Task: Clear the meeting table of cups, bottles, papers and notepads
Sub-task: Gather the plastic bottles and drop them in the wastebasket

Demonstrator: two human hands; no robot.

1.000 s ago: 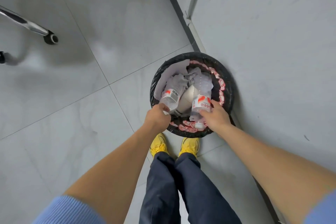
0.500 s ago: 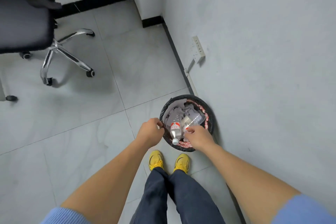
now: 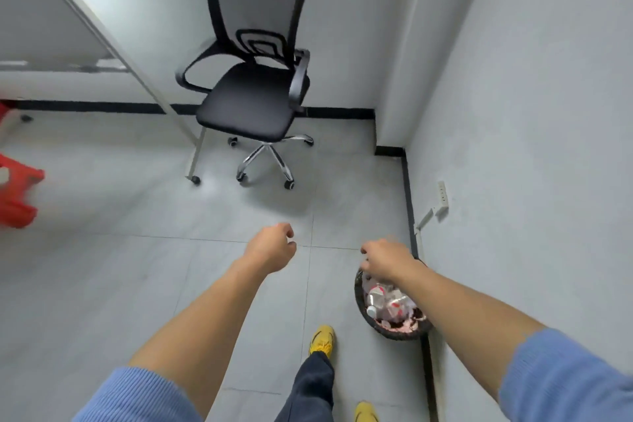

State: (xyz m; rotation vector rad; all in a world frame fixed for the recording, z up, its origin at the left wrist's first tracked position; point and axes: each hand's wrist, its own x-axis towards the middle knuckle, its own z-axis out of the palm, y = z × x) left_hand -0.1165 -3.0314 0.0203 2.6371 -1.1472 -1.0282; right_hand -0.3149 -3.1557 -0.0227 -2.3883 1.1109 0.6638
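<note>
A round black waste bin [image 3: 359, 298] stands on the floor against the right wall. Inside it lie two clear plastic bottles [image 3: 383, 300] with red-and-white labels, on top of crumpled paper. My left hand [image 3: 272, 247] hangs in the air to the left of the bin, fingers loosely curled, holding nothing. Above the bin's far rim, my right hand [image 3: 385, 259] also hangs with loosely curled fingers and nothing in it.
A black mesh office chair [image 3: 255, 92] on castors stands ahead near the far wall. A white table leg [image 3: 193, 158] on a castor is left of it. A red plastic stool [image 3: 15, 188] sits at the far left. A wall socket [image 3: 442, 195] is on the right wall.
Both hands have let go of the bottles, which now lie in the bin, and have lifted away. My view has risen and turned left, bringing the chair into sight.
</note>
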